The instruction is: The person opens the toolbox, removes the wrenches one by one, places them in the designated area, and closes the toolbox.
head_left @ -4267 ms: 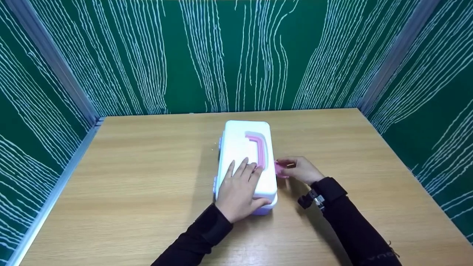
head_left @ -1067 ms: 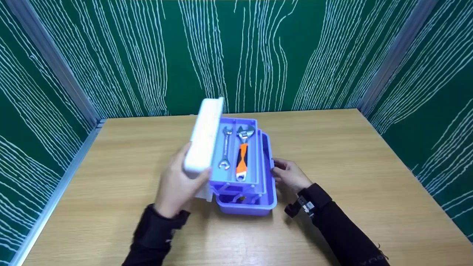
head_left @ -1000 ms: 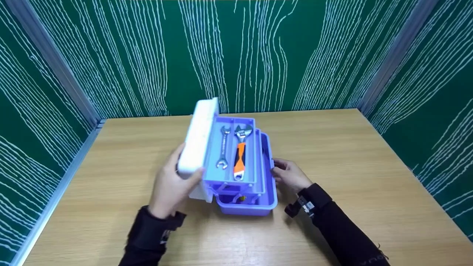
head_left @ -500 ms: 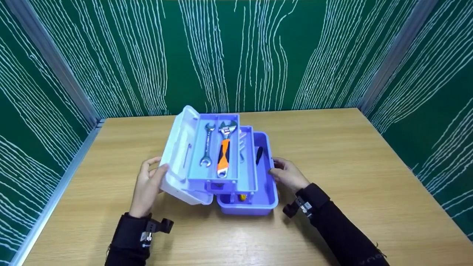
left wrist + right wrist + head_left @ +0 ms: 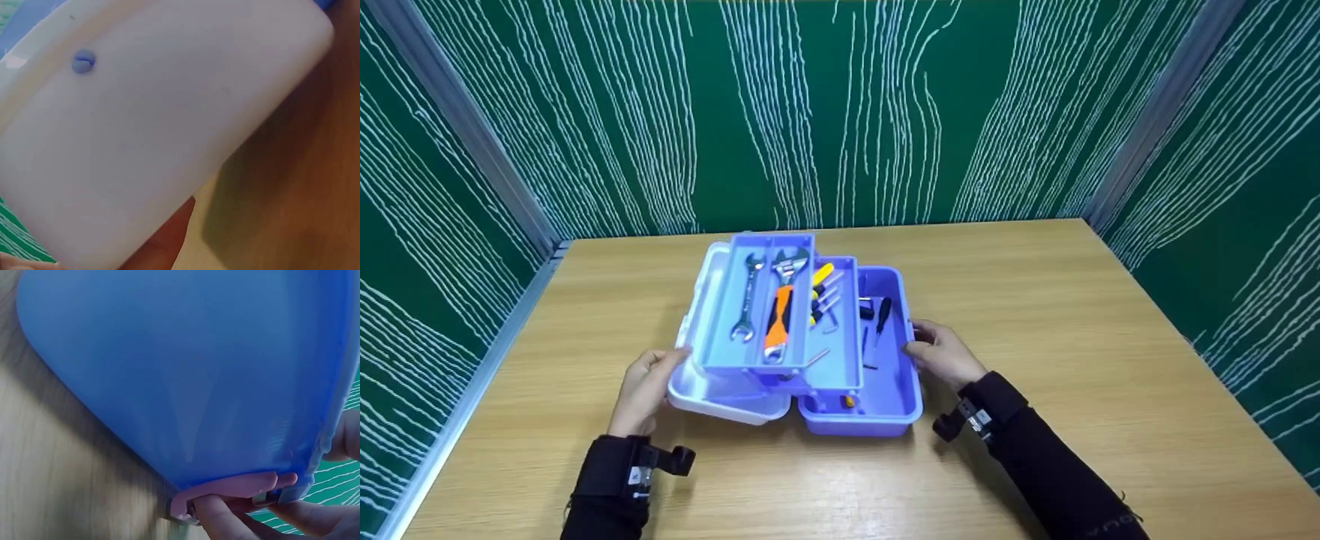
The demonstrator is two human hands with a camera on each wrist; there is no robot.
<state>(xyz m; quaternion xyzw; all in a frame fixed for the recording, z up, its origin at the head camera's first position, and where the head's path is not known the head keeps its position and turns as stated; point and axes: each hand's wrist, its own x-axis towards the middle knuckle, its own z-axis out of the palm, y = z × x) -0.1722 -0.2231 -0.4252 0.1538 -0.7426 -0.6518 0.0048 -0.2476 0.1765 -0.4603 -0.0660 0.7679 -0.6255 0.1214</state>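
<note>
The left hand (image 5: 643, 388) grips the edge of the white lid (image 5: 712, 397), folded flat on the table (image 5: 1072, 315). The right hand (image 5: 941, 354) holds the right wall of the purple toolbox (image 5: 885, 409), fingertips at its pink latch (image 5: 225, 492). Between the hands, the top tray (image 5: 720, 330) carries an orange-handled adjustable wrench (image 5: 778, 319) beside an open-end spanner (image 5: 748, 298).

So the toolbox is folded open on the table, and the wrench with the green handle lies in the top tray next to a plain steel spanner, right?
Not quite: the wrench in the top tray has an orange handle, not a green one, as the head view shows. The rest holds: the toolbox is folded open on the table, and a plain steel spanner lies beside that wrench.
</note>
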